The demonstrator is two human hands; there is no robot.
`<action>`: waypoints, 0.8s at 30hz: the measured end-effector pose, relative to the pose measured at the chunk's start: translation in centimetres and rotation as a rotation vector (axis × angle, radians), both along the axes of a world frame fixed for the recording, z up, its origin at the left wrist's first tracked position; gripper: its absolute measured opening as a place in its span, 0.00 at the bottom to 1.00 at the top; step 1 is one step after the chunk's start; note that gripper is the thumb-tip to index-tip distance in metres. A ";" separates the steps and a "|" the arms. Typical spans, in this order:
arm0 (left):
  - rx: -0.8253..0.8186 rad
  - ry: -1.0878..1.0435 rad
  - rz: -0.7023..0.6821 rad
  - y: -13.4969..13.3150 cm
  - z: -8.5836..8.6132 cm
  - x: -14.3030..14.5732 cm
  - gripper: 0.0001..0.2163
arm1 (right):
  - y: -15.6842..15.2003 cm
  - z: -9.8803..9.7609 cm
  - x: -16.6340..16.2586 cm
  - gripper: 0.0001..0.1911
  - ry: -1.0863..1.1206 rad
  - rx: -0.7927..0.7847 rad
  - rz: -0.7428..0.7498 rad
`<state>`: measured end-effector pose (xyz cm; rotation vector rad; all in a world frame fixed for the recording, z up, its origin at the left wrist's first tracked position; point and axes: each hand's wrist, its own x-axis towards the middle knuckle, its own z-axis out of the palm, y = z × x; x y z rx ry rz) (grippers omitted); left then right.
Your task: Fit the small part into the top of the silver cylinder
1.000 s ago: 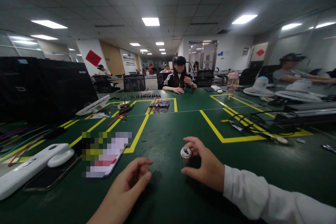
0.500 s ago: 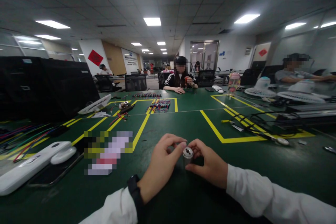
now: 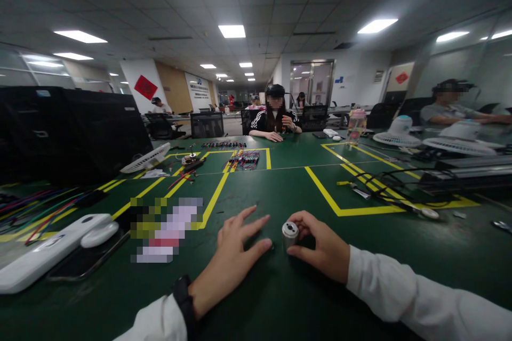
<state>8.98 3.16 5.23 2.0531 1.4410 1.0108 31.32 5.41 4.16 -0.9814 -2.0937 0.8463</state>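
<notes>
A small silver metal cylinder [image 3: 289, 234] stands upright on the green table [image 3: 260, 186]. My right hand [image 3: 322, 248] curls around it from the right, thumb and fingers on its sides. My left hand [image 3: 232, 258] rests flat on the table just left of the cylinder, fingers spread, holding nothing, its fingertips a short gap from the cylinder. A black watch sits on my left wrist, and both arms wear white sleeves.
A white device [image 3: 52, 250] and a phone lie at the left. Coloured wires [image 3: 244, 160] and a white fan [image 3: 146, 159] sit further back, cables and tools [image 3: 384, 186] at the right. A person [image 3: 275, 117] sits across the table, another [image 3: 448, 104] at the far right.
My left hand first reached to the cylinder beside my right hand, then drew off it and spread flat on the table. My right hand kept its grip on the cylinder.
</notes>
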 end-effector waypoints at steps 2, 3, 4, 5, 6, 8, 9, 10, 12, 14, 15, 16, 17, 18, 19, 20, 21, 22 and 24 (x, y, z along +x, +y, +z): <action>-0.024 -0.188 0.025 -0.6 0.4 -0.6 0.19 | -0.1 0.0 1.1 0.20 0.026 0.063 -0.059; -0.055 -0.344 0.024 -1.0 0.4 -1.2 0.19 | 0.0 -0.1 2.0 0.20 0.035 0.115 -0.113; -0.095 -0.508 0.010 -1.3 0.4 -1.8 0.17 | 0.1 -0.3 3.4 0.20 0.033 0.173 -0.181; -0.138 -0.657 -0.014 -1.7 0.2 -2.5 0.15 | 0.2 -0.5 5.1 0.21 0.017 0.231 -0.261; -0.172 -0.764 -0.044 -1.9 0.0 -3.4 0.13 | 0.4 -0.8 7.1 0.22 -0.014 0.279 -0.347; -0.233 -0.832 -0.092 -2.3 -0.7 -5.0 0.13 | 0.7 -1.5 11.9 0.24 -0.113 0.339 -0.521; -0.273 -0.843 -0.109 -2.5 -1.0 -5.7 0.13 | 0.9 -1.9 14.5 0.25 -0.181 0.351 -0.597; -0.330 -0.855 -0.128 -2.6 -1.3 -6.3 0.14 | 0.9 -2.2 17.1 0.25 -0.249 0.356 -0.672; -0.421 -0.858 -0.147 -2.6 -1.7 -7.0 0.14 | 0.9 -2.8 21.9 0.25 -0.362 0.365 -0.808; -0.466 -0.841 -0.142 -2.5 -1.9 -7.1 0.14 | 0.8 -3.3 25.8 0.25 -0.426 0.348 -0.899; -0.471 -0.832 -0.133 -2.4 -1.9 -7.1 0.13 | 0.8 -3.5 27.1 0.25 -0.444 0.327 -0.919; -0.472 -0.825 -0.124 -2.2 -1.9 -7.1 0.13 | 0.8 -3.6 28.1 0.25 -0.455 0.311 -0.927; -0.474 -0.818 -0.113 -2.0 -1.9 -7.0 0.13 | 0.8 -3.5 28.5 0.26 -0.471 0.308 -0.929; -0.476 -0.810 -0.101 -1.8 -2.0 -6.9 0.14 | 0.7 -3.2 28.4 0.27 -0.495 0.337 -0.937; -0.479 -0.802 -0.087 -1.5 -2.0 -6.9 0.14 | 0.7 -2.8 27.8 0.29 -0.525 0.404 -0.953; -0.481 -0.792 -0.073 -1.3 -2.1 -6.9 0.15 | 0.5 -2.4 26.7 0.31 -0.555 0.495 -0.967; -0.482 -0.781 -0.056 -1.2 -2.2 -6.8 0.16 | 0.4 -1.8 25.0 0.32 -0.573 0.598 -0.967; -0.479 -0.768 -0.038 -1.1 -2.2 -6.7 0.15 | 0.1 -1.3 22.9 0.32 -0.570 0.696 -0.930; -0.457 -0.737 0.003 -1.4 -2.1 -6.5 0.13 | -0.5 -0.5 17.7 0.26 -0.500 0.777 -0.724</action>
